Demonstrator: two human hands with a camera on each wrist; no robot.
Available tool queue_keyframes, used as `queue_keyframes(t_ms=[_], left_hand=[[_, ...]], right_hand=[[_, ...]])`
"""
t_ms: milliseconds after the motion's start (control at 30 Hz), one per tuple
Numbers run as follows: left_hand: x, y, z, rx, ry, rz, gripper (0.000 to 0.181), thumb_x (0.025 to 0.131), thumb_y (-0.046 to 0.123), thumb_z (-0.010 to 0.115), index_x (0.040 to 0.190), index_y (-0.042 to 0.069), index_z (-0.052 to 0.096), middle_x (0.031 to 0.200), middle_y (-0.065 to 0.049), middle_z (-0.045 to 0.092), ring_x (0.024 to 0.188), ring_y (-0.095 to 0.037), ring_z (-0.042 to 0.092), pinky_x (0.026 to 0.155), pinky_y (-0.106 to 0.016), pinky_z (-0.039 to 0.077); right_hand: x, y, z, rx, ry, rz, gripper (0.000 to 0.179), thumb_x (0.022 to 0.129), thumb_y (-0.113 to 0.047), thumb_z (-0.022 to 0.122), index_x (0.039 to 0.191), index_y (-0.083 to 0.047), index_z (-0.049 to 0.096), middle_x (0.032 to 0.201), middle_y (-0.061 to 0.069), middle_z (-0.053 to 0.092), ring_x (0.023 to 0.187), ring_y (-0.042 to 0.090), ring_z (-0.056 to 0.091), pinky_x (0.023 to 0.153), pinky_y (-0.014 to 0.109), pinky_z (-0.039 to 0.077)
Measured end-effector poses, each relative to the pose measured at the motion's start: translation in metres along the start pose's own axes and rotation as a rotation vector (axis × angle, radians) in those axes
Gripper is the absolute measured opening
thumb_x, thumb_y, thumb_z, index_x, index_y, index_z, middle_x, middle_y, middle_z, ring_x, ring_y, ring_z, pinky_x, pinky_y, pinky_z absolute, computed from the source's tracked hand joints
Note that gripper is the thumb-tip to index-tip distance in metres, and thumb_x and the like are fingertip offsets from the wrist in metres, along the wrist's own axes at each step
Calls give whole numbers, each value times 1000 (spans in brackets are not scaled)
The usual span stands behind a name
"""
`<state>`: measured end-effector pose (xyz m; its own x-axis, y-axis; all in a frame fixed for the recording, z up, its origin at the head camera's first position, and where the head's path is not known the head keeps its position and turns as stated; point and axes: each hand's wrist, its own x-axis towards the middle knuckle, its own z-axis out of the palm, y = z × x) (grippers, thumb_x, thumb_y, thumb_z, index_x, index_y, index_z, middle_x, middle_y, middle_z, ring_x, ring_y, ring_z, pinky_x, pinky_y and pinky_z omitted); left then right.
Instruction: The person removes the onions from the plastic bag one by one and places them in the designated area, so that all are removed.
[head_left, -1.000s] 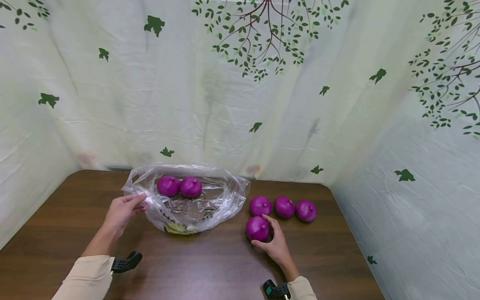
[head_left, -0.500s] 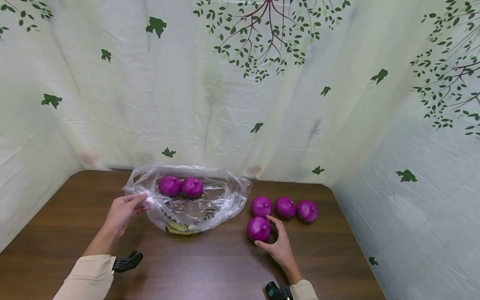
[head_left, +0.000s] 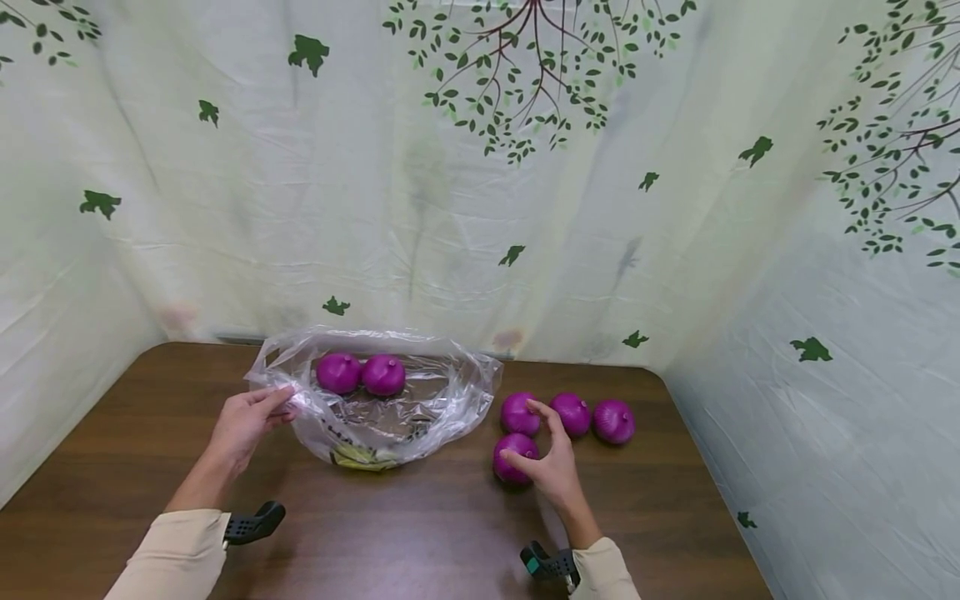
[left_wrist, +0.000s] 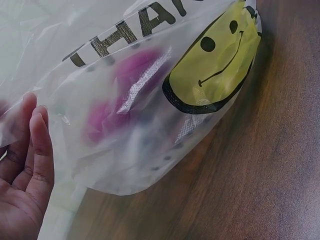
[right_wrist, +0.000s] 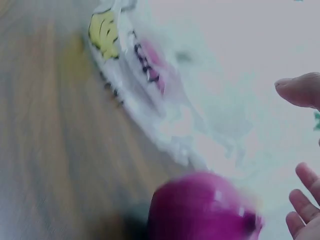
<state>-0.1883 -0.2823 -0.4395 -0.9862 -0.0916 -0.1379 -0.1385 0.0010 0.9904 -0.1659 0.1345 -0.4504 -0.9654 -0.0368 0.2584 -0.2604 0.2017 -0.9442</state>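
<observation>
As the left hand [head_left: 243, 425] is pinching the plastic bag [head_left: 457, 427] at the bag's nine o'clock, thumb and fingers bent onto the film, we are seeing its mouth lying open toward eleven o'clock on the tabletop [head_left: 390, 533]. Inside, at the bag's own eleven to twelve o'clock, the left bagged onion [head_left: 338, 373] and the right bagged onion [head_left: 383, 376] are sitting side by side, and we are counting these as the part done. Four purple onions are resting outside at the bag's three o'clock: a far row of the left row onion [head_left: 516, 415], the middle row onion [head_left: 572, 414] and the right row onion [head_left: 613, 422], plus the near onion [head_left: 514, 443], lying at the left row onion's six o'clock. The right hand [head_left: 557, 473] is hovering at the near onion's three to four o'clock, thumb and fingers spread wide and, going by the right wrist view, holding nothing. Judging by how everything is lying, we are putting the work at about a third along, with four onions remaining outside the bag.
</observation>
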Motion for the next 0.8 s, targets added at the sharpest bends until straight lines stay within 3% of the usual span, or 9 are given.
queue_keyframes(t_ms=[200, 433, 600, 800], left_hand=[[1, 0, -1, -1, 1, 0, 15, 96, 28, 60, 84, 24, 69, 77, 11, 65, 72, -3, 65, 74, -17, 53], [2, 0, 0, 40, 1, -9, 18, 96, 30, 60, 93, 16, 70, 78, 12, 65, 73, -4, 65, 76, -17, 53], [2, 0, -1, 63, 1, -12, 27, 97, 31, 59, 102, 7, 69, 79, 11, 65, 74, -4, 65, 76, -16, 53], [3, 2, -1, 50, 3, -5, 20, 97, 30, 59, 96, 13, 70, 78, 12, 65, 73, -4, 65, 76, -17, 53]], right_hand=[[14, -14, 19, -5, -35, -35, 72, 69, 5, 81, 132, 7, 48, 134, 26, 49, 120, 42, 42, 100, 62, 35], [36, -23, 43, -31, -103, -84, 69, 70, 5, 80, 131, 8, 47, 132, 27, 50, 124, 40, 43, 106, 55, 31], [58, -5, 60, 4, -147, -105, 70, 70, 3, 81, 132, 5, 48, 134, 24, 50, 123, 45, 42, 104, 60, 30], [81, 3, 79, -6, -229, -108, 70, 70, -2, 83, 132, 2, 51, 132, 18, 54, 123, 38, 46, 105, 57, 32]])
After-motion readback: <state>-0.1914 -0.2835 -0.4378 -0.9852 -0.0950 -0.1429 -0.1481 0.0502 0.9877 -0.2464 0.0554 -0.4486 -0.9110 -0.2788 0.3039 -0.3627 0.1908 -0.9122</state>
